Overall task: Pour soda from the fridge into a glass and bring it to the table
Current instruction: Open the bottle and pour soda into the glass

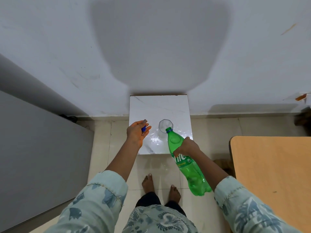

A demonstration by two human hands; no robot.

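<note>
A clear faceted glass point(164, 125) stands upright on a small white marble-topped stand point(151, 106) against the wall. My right hand point(186, 147) grips a green soda bottle point(186, 163) around its upper body. The bottle is tilted with its uncapped mouth at the glass's near rim. My left hand point(137, 132) hovers over the stand's left part, left of the glass, and holds the blue bottle cap point(143, 128) in its fingers.
A grey fridge point(33, 148) fills the left side. A tan wooden table point(272, 179) stands at the right, with a dark chair part beside it. The white wall is close behind the stand. My bare feet stand on the beige tiled floor point(101, 148).
</note>
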